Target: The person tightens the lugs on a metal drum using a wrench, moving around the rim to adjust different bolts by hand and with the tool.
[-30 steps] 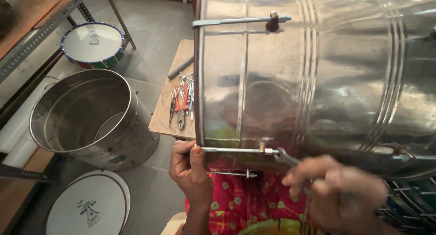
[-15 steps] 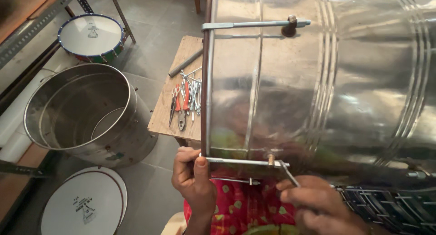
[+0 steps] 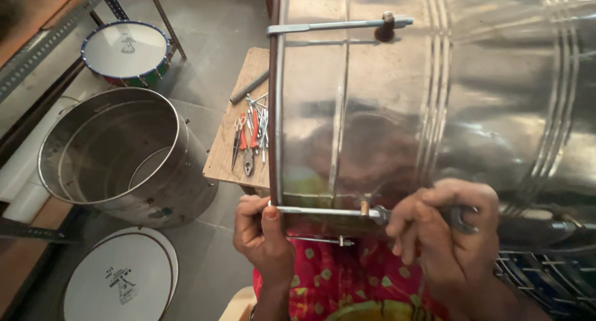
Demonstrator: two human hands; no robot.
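Workshop floor's cluttered below the steel drum shell (image 3: 434, 110), left hand (image 3: 261, 234) pinching its tension rod (image 3: 320, 210), right hand (image 3: 444, 234) clenching a spanner (image 3: 456, 218) that could slip off the nut.

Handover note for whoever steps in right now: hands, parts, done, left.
Left hand: gripping the hook end of the lower tension rod at the rim of the steel drum shell, thumb on the rim.
Right hand: closed around a spanner set at the rod's nut.
Parts: shell lies on its side across the lap; pliers and spare tools on the wooden board to the left.
Done: upper tension rod fitted, lower one in place.
Left: tightness of the lower rod cannot be told; other rods are out of view.
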